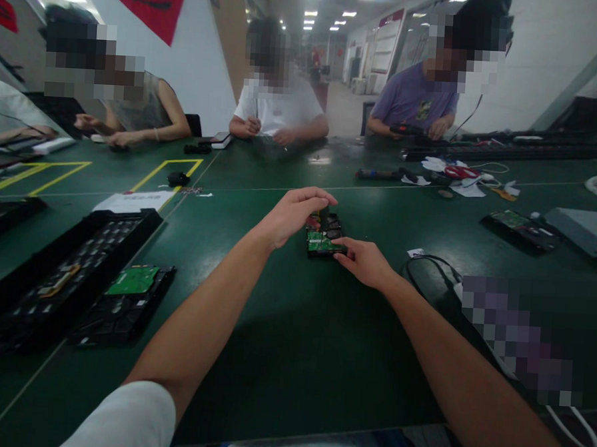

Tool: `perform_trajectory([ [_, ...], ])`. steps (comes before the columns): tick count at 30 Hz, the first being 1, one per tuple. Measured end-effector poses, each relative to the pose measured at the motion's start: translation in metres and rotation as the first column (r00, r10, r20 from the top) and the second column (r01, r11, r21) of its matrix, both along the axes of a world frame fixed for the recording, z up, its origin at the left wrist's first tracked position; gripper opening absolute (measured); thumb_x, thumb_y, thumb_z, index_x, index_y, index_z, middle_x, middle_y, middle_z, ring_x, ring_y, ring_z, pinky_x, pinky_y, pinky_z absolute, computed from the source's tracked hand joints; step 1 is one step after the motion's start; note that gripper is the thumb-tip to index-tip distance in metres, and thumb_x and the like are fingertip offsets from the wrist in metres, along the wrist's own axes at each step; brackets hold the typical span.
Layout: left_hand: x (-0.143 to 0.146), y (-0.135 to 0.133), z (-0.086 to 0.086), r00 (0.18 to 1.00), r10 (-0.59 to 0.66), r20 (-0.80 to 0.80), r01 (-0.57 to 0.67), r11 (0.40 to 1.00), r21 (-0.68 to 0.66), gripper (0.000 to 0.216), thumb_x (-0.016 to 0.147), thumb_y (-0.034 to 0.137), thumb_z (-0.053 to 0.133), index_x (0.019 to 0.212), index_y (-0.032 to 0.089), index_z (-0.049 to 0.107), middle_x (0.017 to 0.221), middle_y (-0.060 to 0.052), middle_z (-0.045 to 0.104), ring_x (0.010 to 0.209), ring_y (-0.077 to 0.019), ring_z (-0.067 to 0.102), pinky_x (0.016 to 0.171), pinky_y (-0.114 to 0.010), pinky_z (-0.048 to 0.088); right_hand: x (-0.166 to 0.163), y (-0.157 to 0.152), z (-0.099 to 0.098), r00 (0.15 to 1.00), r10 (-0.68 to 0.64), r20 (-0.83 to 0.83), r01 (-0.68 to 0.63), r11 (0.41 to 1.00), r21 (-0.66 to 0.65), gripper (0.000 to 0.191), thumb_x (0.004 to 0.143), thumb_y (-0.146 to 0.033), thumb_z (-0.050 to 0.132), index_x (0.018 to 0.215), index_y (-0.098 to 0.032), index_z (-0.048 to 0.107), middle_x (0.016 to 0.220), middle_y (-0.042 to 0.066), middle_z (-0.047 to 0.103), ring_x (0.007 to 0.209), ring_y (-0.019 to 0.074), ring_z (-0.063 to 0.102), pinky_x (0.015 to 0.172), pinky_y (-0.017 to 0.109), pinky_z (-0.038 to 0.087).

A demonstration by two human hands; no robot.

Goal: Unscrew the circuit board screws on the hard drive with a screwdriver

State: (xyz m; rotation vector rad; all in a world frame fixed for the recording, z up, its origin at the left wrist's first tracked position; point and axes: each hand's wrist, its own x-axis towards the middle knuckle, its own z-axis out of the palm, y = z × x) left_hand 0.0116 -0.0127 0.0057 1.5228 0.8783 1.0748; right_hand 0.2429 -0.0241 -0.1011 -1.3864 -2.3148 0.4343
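Note:
A hard drive (322,243) lies on the green table with its green circuit board facing up. My left hand (296,217) is over its far left part, fingers curled together round what looks like a small upright screwdriver (323,219). The thin shaft points down at the board; the fingers partly hide the handle. At the drive's near right corner, my right hand (364,260) grips the edge between thumb and fingers. Something reddish beneath my left fingers is too small to make out.
Left stands a long black tray (145,225), beside another hard drive (137,302). On the right are a cabled power strip (517,335), a further drive (521,230) and a grey metal box (583,230). Several people sit across the table (290,383).

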Motion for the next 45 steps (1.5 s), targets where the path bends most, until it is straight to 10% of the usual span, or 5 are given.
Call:
perform_trajectory([
  [10, 0.0034, 0.0030, -0.0074, 0.983, -0.081, 0.165, 0.097, 0.991, -0.092, 0.017, 0.093, 0.033, 0.066, 0.098, 0.017, 0.069, 0.094, -0.007, 0.070, 0.092, -0.0173, 0.068, 0.076, -0.030, 0.061, 0.0001, -0.0010, 0.0002, 1.000, 0.003, 0.006, -0.003, 1.000, -0.004, 0.041, 0.099, -0.037, 0.064, 0.138, -0.024, 0.068, 0.076, 0.000, 0.066, 0.068, 0.0164, 0.059, 0.065, 0.028, 0.037],
  [21, -0.0004, 0.0029, -0.0071, 0.999, -0.040, -0.028, 0.041, 0.999, 0.027, 0.027, 0.086, 0.044, 0.077, 0.097, 0.019, 0.077, 0.102, -0.006, 0.072, 0.088, -0.0146, 0.063, 0.069, -0.024, 0.053, -0.0012, -0.0027, 0.0041, 1.000, 0.000, 0.015, 0.000, 1.000, -0.004, 0.040, 0.100, -0.035, 0.063, 0.139, -0.024, 0.067, 0.075, 0.000, 0.067, 0.069, 0.0166, 0.059, 0.067, 0.028, 0.039],
  [45, 0.0019, 0.0009, -0.0019, 0.992, 0.001, 0.127, 0.005, 0.999, -0.045, 0.014, 0.089, 0.021, 0.063, 0.098, 0.018, 0.073, 0.100, -0.006, 0.067, 0.093, -0.0165, 0.063, 0.069, -0.025, 0.058, -0.0004, -0.0016, 0.0024, 1.000, 0.008, 0.019, -0.008, 1.000, 0.008, 0.040, 0.100, -0.036, 0.063, 0.138, -0.024, 0.067, 0.075, 0.000, 0.065, 0.068, 0.0160, 0.058, 0.065, 0.028, 0.036],
])
